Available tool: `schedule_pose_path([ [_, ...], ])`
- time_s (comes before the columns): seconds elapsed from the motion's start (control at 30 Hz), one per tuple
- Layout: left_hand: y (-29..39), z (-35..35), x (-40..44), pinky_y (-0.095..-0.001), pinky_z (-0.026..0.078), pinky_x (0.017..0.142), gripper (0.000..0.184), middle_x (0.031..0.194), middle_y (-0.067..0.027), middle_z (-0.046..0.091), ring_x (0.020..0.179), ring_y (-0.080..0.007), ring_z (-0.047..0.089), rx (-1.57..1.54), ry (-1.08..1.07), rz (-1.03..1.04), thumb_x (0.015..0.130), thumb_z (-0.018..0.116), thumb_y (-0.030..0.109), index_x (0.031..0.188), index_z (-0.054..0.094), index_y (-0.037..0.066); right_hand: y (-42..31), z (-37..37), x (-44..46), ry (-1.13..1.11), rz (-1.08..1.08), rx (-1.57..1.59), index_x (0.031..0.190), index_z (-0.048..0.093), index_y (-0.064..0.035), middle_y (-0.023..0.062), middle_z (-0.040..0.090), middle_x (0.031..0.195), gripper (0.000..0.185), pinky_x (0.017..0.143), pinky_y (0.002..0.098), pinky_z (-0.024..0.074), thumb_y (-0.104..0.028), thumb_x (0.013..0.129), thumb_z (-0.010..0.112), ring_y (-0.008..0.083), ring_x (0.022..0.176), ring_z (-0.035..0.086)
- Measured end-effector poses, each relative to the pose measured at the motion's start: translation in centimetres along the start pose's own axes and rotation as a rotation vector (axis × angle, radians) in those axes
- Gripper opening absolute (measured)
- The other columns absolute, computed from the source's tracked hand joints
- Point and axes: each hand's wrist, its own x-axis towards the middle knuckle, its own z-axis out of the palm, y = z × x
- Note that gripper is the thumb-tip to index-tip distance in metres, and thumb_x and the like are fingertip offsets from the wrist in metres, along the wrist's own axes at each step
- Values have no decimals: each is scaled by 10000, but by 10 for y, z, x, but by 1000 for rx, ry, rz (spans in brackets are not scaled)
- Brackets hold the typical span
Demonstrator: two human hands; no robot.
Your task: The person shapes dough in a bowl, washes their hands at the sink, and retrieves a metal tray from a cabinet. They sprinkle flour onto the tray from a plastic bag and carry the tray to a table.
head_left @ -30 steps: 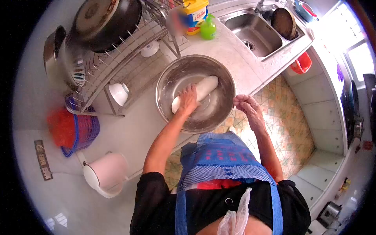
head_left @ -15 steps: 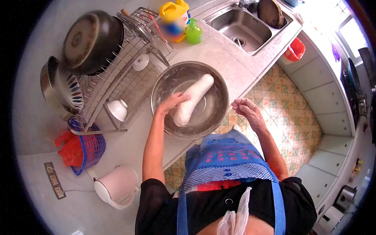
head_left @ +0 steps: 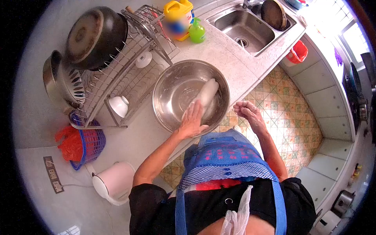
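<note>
A roll of white dough (head_left: 208,92) lies slantwise in a wide steel bowl (head_left: 166,92) on the counter. My left hand (head_left: 191,120) rests flat over the lower end of the dough, fingers stretched out and thumb apart, hiding that end. Right of the bowl, my right hand (head_left: 250,114) hovers away from the dough with its fingers curled loosely together. White residue coats its fingertips, and nothing shows in it.
A wire dish rack (head_left: 117,84) with a dark wok (head_left: 96,39) and a white bowl (head_left: 119,106) stands left. A green pump bottle (head_left: 197,31) is near the sink (head_left: 246,31). Lower left are a blue basket (head_left: 93,145) and a pink kettle (head_left: 119,178).
My left hand has gone from gripping the dough's side to lying flat over its lower end. The dough has shifted rightward in the bowl. My right hand has barely moved.
</note>
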Motion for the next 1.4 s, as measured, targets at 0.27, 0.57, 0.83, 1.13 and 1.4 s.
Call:
schedule_pose_path([
  [0.27,-49,-2,30,-503,39,1052,939,1437,-189,31,1325,-353,44,29,-28,-231,758,483,585,1379,49,31,-3,6,-4,-23,-1,-47,1062,523,-7,64,580,991,266,822,265,431,-183,872,466,131,904,549],
  [0.57,-76,-37,-2,-448,185,1040,961,1400,-227,173,1287,-350,218,-320,108,-445,682,586,586,1356,206,16,-3,-7,-17,15,-37,-50,1061,523,1,72,581,995,278,818,265,417,-188,870,452,129,903,545],
  [0.83,-34,-10,3,-409,338,970,1171,1257,-304,350,1160,-390,390,-85,-45,-419,491,802,398,1349,122,-16,0,-7,-21,4,-27,-17,1053,524,0,64,583,967,265,804,264,422,-174,871,441,132,888,545],
  [1.13,-87,-49,-4,-421,426,838,796,1143,-158,510,1040,-337,504,-19,-8,-279,532,782,265,1220,423,89,-5,-29,-31,41,-28,-31,1069,519,3,81,587,992,268,805,267,431,-171,876,452,136,900,551],
  [1.4,-42,-34,55,-420,198,1044,828,1392,-222,192,1288,-352,200,-258,247,-265,787,524,472,1350,164,-15,-4,-34,-29,32,-14,-32,1066,517,10,82,585,996,266,816,268,433,-155,867,453,141,909,552],
])
